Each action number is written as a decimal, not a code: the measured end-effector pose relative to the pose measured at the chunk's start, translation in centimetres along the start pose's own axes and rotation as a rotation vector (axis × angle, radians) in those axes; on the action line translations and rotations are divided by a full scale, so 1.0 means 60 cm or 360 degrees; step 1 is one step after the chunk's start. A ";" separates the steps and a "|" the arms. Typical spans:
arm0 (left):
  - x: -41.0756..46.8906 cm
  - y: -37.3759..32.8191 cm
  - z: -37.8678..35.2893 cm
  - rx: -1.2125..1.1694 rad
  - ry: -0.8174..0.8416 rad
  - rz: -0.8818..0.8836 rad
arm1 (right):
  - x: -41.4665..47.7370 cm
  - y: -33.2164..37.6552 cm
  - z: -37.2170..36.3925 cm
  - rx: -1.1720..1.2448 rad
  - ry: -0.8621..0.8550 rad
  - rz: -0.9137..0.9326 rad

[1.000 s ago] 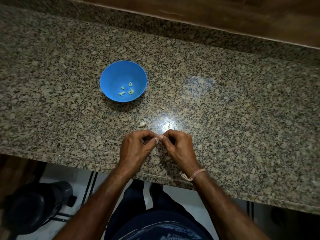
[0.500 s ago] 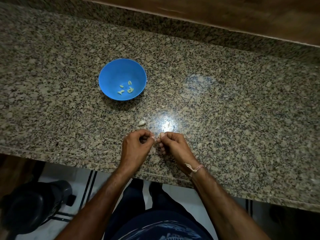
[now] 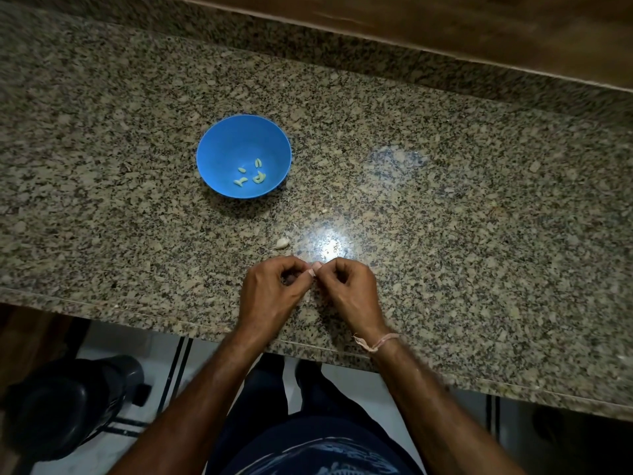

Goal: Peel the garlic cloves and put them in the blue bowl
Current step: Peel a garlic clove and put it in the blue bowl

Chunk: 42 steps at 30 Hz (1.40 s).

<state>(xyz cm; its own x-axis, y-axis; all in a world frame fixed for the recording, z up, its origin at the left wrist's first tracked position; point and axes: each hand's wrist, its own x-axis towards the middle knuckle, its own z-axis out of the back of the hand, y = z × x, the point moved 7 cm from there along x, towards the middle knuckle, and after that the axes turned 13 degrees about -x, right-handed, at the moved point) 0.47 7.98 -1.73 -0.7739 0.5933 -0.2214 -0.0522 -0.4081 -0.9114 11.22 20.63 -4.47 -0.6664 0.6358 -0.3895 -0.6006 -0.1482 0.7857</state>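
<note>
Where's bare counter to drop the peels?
Widest bare granite lies right of the right hand. Another free patch lies left of the blue bowl and left hand. Crowded: the strip between bowl and hands, where a loose clove lies, while both hands pinch what looks like a small clove.

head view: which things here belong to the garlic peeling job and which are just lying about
In the job: blue bowl, peeled cloves in it, loose clove on the counter, garlic clove (barely visible) pinched between left hand and right hand.

Just lying about: black object below the counter, thread band on the right wrist.
</note>
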 end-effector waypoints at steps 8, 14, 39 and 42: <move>-0.005 0.008 -0.007 -0.0337 -0.0047 0.0165 | -0.010 -0.018 -0.019 0.0823 0.0182 -0.0418; 0.000 -0.007 -0.015 -0.0036 0.0106 -0.0049 | -0.014 -0.018 -0.021 0.1011 0.0268 -0.0543; 0.018 -0.001 -0.021 0.0032 0.0020 0.0058 | -0.009 -0.025 -0.018 0.1100 0.0517 -0.0609; 0.021 0.027 -0.022 -0.0078 -0.0009 0.0268 | -0.006 -0.026 -0.017 0.1120 0.0470 -0.0583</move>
<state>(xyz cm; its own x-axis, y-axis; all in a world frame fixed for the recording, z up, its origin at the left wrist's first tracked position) 0.23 9.00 -3.94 -0.7728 0.5155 -0.3703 0.1090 -0.4669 -0.8775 11.94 19.87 -6.04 -0.6300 0.3129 -0.7108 -0.4515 0.5971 0.6630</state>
